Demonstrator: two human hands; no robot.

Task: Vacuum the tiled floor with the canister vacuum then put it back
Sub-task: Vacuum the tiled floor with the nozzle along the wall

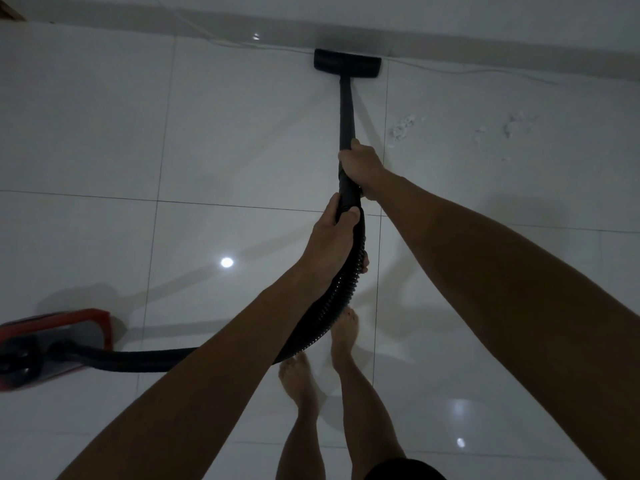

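Our left hand's fingers [348,216] curled round the hose [332,299] cuff; our right hand [360,168] gripped the wand [346,109] just above. At nine o'clock sat the vacuum [52,341], cut off by the frame, probably heavy. The stiff wand ran to twelve o'clock, its head [347,64] touching the wall [450,15]. At two o'clock the debris [401,128] was faint.

We note a glossy white tiled floor [104,133]. On it rest the floor nozzle [347,63], red canister [52,344], white cord [450,69], debris [401,128] and bare feet [298,379].
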